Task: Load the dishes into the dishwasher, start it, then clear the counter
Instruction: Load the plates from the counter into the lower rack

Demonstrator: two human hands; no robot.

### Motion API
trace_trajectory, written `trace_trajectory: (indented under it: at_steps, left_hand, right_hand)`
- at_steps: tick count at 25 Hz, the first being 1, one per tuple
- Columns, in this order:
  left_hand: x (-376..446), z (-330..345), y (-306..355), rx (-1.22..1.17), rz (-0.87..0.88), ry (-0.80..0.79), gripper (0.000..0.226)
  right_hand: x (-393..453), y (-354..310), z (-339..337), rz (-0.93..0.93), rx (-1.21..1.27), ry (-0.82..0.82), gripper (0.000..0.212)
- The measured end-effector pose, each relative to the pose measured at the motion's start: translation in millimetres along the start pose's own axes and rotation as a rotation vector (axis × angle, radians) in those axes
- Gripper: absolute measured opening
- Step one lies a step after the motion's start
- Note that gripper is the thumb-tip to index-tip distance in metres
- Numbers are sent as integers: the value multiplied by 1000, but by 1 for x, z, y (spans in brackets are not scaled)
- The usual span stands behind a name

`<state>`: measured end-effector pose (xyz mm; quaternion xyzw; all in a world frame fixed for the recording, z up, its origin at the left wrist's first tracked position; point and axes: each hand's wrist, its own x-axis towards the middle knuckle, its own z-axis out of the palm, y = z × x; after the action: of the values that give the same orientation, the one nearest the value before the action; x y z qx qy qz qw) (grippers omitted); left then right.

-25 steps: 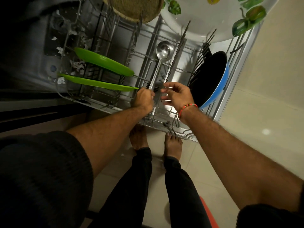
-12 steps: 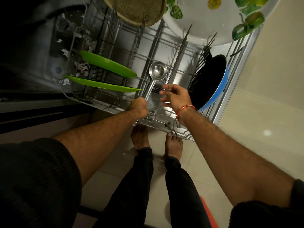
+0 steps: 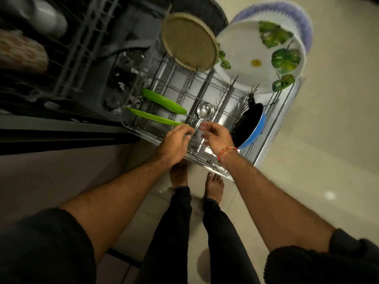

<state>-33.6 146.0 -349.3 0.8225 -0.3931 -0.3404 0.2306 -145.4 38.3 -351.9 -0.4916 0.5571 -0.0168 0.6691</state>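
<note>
Lower dishwasher rack [image 3: 264, 144] pulled out over the floor, person standing at its near edge, bare feet just below the rim.

Steel ladle [image 3: 205, 110] lies in the middle of the rack, bowl facing up, handle running back toward the person. Both hands meet over the handle end. Left hand [image 3: 176, 141] curled, fingertips down at the handle; right hand [image 3: 215, 136] loosely half-closed, thumb and forefinger pinched near the handle (red beaded band on that wrist). Motion blur here: cannot tell whether either hand actually grips the ladle or only touches it.

Two green plates [image 3: 164, 103] stand on edge in the tines left of the ladle, one behind the other, near but apart. Black pan with blue outside [image 3: 249, 126] stands tilted on its side at the right of the rack, just beside the right hand. Far end: a round tan woven-looking plate [image 3: 189, 42] upright, and right of it a large white plate with green leaf print [image 3: 260, 58], leaning. Another patterned plate edge shows behind the white one.

Upper rack [image 3: 82, 48] at top left, dim, contents unclear.
</note>
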Motion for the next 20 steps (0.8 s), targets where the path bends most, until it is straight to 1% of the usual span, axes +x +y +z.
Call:
trace_trajectory:
  at_steps: [1, 4, 6, 9, 12, 15, 20]
  left_hand:
    - [-14, -18, 18, -26, 13, 17, 29]
    - [-58, -67, 66, -79, -23, 75, 36]
    - [-90, -102, 100, -104, -20, 140, 38]
    - [-141, -149, 133, -119, -68, 241, 40]
    - [-181, -178, 143, -134, -114, 298, 38]
    - [-214, -200, 147, -151, -114, 376, 37]
    - [-277, -252, 146, -190, -91, 635, 33]
  right_hand:
    - [-20, -18, -2, -18, -29, -25, 31]
    - [-83, -73, -11, -94, -128, -74, 30]
    - [-126, -108, -15, -177, -193, -106, 30]
    - [-181, -148, -10, -264, -328, -196, 32]
    - [-215, -168, 0, -344, -425, -248, 33]
    - [-242, -184, 13, -387, -463, -264, 32]
    - [-306, -216, 66, -506, -401, -402, 28]
